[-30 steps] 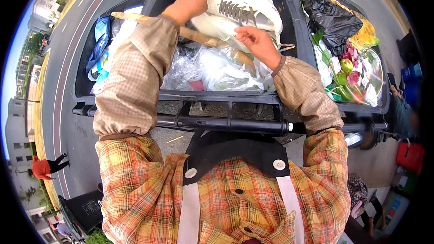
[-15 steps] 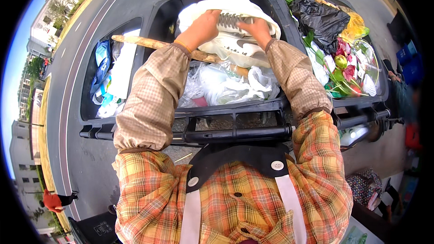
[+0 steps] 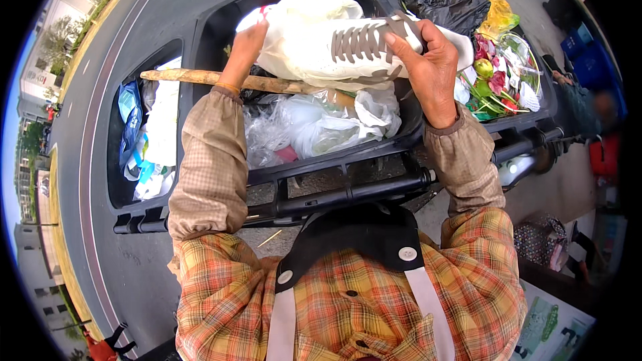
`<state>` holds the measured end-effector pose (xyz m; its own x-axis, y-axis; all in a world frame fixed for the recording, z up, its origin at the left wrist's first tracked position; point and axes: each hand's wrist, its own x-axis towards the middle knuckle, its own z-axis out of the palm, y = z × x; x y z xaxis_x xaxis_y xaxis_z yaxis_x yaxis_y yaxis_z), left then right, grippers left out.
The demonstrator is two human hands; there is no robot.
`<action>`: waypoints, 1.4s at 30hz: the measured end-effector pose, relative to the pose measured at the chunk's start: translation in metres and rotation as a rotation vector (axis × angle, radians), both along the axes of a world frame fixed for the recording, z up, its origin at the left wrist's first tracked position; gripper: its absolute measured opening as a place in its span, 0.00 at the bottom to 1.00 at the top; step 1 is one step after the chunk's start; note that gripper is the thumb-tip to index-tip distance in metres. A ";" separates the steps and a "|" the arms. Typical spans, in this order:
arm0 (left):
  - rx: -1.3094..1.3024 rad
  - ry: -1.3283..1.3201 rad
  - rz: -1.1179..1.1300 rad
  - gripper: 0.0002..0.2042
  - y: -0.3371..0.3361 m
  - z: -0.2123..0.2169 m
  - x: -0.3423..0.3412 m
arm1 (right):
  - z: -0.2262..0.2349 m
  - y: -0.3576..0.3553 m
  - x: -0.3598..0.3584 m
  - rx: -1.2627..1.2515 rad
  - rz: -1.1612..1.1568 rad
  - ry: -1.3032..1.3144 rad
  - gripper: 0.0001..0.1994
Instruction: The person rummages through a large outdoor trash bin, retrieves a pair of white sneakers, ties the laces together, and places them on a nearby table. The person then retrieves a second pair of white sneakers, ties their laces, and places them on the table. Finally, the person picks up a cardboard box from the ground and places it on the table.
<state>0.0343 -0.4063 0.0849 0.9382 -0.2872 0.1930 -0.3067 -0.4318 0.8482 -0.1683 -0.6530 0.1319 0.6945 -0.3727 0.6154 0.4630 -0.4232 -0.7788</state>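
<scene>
My right hand [image 3: 431, 70] grips a white sneaker [image 3: 364, 41] with grey-brown laces, its thumb on the upper near the ankle opening. The shoe lies sideways above the middle black bin [image 3: 321, 167], toe toward the left. Closed fingers of my left hand [image 3: 244, 50] pinch the edge of a white plastic bag [image 3: 311, 3] at its left side. That bag sits behind and around the toe. Below the hands, a rough wooden stick [image 3: 180, 77] rests across the bin, over crumpled clear and white plastic bags [image 3: 314, 120].
On the left, a bin holds blue and white packaging [image 3: 131, 117]. The right bin contains a black bag [image 3: 448, 5], a yellow bag [image 3: 500, 15] and pink flowers with stems [image 3: 496, 81]. Black handle bars [image 3: 334, 197] run along the near side. Other people are at both edges.
The right hand has moved right and nearer, pulling a sneaker partly clear of the white bag. My left hand has shifted left to the bag's edge. The whole view has turned slightly.
</scene>
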 end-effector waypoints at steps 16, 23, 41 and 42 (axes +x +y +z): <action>0.081 -0.722 -0.622 0.32 -0.155 0.002 -0.150 | 0.016 -0.093 -0.097 -0.554 -0.298 0.431 0.18; 0.189 -0.802 -0.596 0.35 -0.163 -0.004 -0.190 | -0.017 -0.112 -0.124 0.271 -0.019 0.710 0.19; 0.468 -0.478 -0.578 0.29 -0.133 -0.010 -0.040 | 0.005 -0.190 -0.079 0.191 -0.021 1.169 0.27; 0.591 -0.533 -0.541 0.26 -0.109 -0.029 -0.017 | 0.012 -0.190 -0.085 0.217 -0.056 1.170 0.28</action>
